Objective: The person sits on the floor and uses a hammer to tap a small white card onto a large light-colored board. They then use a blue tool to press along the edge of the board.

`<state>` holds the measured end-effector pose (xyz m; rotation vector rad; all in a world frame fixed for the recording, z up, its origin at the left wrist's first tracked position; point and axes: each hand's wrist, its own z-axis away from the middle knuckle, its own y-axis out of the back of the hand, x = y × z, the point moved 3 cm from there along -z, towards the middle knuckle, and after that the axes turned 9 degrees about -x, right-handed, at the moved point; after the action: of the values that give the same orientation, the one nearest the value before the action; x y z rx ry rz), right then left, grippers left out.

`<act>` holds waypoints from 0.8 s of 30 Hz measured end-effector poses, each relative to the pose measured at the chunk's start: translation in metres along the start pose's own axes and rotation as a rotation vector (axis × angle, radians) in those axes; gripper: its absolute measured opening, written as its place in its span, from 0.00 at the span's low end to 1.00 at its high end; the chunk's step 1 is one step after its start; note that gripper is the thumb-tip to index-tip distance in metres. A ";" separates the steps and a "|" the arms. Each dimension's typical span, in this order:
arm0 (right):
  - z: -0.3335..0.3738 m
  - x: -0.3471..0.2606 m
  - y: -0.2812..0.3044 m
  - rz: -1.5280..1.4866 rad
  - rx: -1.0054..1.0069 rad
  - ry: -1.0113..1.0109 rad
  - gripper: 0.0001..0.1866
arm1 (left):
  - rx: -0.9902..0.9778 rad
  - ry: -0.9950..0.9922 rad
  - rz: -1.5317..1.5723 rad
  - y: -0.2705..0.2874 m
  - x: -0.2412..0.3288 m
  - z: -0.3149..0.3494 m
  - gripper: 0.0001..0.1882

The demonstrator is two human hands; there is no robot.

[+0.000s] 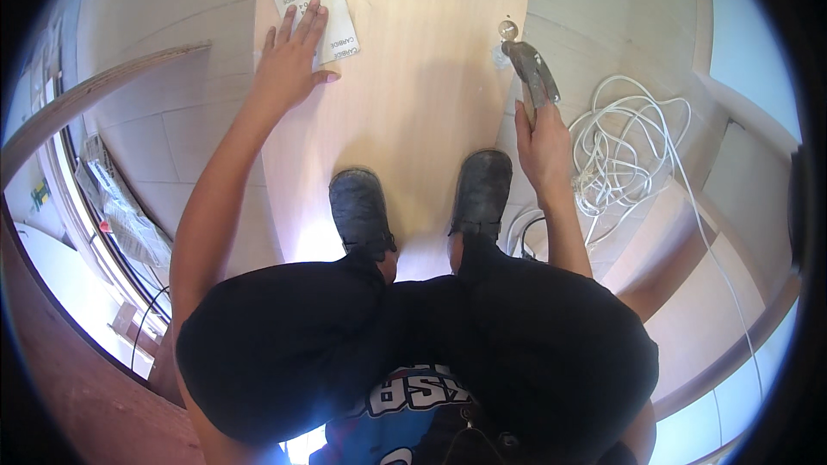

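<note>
My left hand (297, 56) lies flat on a pale sheet of sandpaper (342, 26), its fingers stretched out over the printed backing. Under the sheet is a long light-wood board (405, 60). At the board's right edge my right hand (545, 142) is closed around a claw hammer (536, 73). The hammer's round metal face points away from me and the dark claw comes back toward my fingers. Most of its handle is hidden by the hand.
My two dark shoes (357, 207) stand on the board's near part. A tangled white cable (624, 151) lies on the tiled floor at the right, beside wooden panels (689, 250). To the left are a curved-looking wood edge (112, 77) and a plastic-wrapped package (125, 207).
</note>
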<state>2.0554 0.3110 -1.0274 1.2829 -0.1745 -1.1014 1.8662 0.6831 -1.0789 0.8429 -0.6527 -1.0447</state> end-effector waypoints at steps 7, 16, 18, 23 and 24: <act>-0.002 0.020 -0.010 -0.038 0.055 0.027 0.14 | 0.048 -0.037 0.001 -0.002 0.001 -0.007 0.65; -0.001 0.018 -0.016 -0.121 0.019 -0.005 0.17 | 0.035 -0.020 -0.018 -0.001 0.000 -0.008 0.62; 0.004 0.010 -0.007 -0.160 0.029 -0.046 0.17 | -0.005 -0.070 -0.014 0.004 0.005 -0.006 0.60; 0.019 0.014 0.001 -0.360 0.067 -0.255 0.17 | -0.200 -0.544 -0.174 0.003 0.058 0.027 0.57; 0.026 0.015 0.002 -0.396 0.063 -0.298 0.17 | -0.238 -0.565 -0.174 0.005 0.064 0.029 0.57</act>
<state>2.0473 0.2821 -1.0239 1.2331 -0.1824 -1.6392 1.8687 0.6173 -1.0544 0.3945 -0.9140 -1.5079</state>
